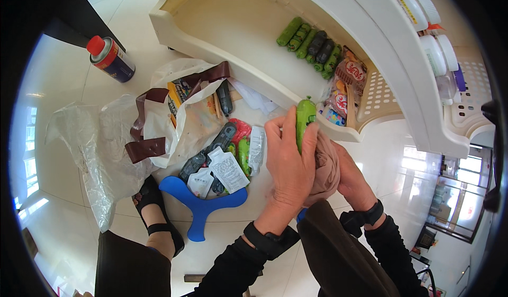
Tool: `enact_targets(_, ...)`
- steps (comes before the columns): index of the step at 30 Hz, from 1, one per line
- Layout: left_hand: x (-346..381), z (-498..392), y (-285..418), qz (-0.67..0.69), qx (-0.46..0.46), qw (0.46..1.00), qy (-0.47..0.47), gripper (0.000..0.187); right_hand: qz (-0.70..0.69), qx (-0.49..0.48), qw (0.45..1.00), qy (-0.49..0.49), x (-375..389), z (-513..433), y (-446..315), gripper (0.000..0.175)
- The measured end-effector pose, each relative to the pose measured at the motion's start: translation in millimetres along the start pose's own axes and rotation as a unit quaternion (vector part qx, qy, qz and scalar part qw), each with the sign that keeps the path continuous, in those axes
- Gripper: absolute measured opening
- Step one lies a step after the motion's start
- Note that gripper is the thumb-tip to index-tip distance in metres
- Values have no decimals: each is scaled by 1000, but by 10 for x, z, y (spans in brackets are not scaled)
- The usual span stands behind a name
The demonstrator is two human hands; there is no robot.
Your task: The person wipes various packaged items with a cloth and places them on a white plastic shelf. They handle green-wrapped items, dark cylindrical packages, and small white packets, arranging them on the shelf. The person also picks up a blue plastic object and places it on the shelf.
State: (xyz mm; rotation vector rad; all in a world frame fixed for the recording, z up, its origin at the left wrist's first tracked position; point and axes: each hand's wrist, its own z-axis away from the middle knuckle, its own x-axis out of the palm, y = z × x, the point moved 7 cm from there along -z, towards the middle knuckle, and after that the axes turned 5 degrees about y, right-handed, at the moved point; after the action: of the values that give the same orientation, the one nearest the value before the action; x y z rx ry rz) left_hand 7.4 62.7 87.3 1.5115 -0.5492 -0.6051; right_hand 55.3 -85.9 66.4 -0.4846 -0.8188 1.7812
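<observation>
Upright between the fingers and thumb of my left hand (pixel 287 162) is a green plastic-wrapped roll (pixel 305 118), close to the front wall of a cream plastic shelf tier (pixel 238 69). My right hand (pixel 351 170) grips a bunched pinkish-brown cloth (pixel 325 172) just below the roll; its fingers are mostly hidden by the fabric. On the tier, similar green rolls (pixel 289 31) and dark rolls (pixel 317 43) lie side by side. Snack packets (pixel 351 73) sit beyond them at the right end. More dark rolls (pixel 222 138) and a green roll (pixel 243 154) lie in a pile on the floor.
A white plastic bag (pixel 190 126) with brown handles stands open beside a clear plastic bag (pixel 107 134). White pouches (pixel 228 170) with writing and a blue three-armed object (pixel 202 205) lie nearby. A red-capped can (pixel 113 61) stands left; white bottles (pixel 434 55) occupy the upper shelf.
</observation>
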Motion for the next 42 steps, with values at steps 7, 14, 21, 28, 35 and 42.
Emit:
enact_targets(7,189,357,139,39,26,994,-94,43,-84,-186,979,27,-303,-90,-284,45)
enact_targets(14,189,-199,-86,121,-107,986,-42,36,28,-56,997,-39,-17,-17,-96,37)
enact_targets(21,114,10,-392,282,-343,893,-75,53,-43,-102,992,55,-221,-86,-432,39)
enact_targets(28,225,68,71,15,71,996,-57,52,-190,-59,980,6,-65,-239,-107,43)
enact_targets(35,346,-212,-468,247,-416,871,-88,42,-23,66,995,-74,-88,68,43,39)
enact_targets(42,1093,-1495,-353,135,-205,949,-198,24,169,-94,981,-27,-248,581,-211,38)
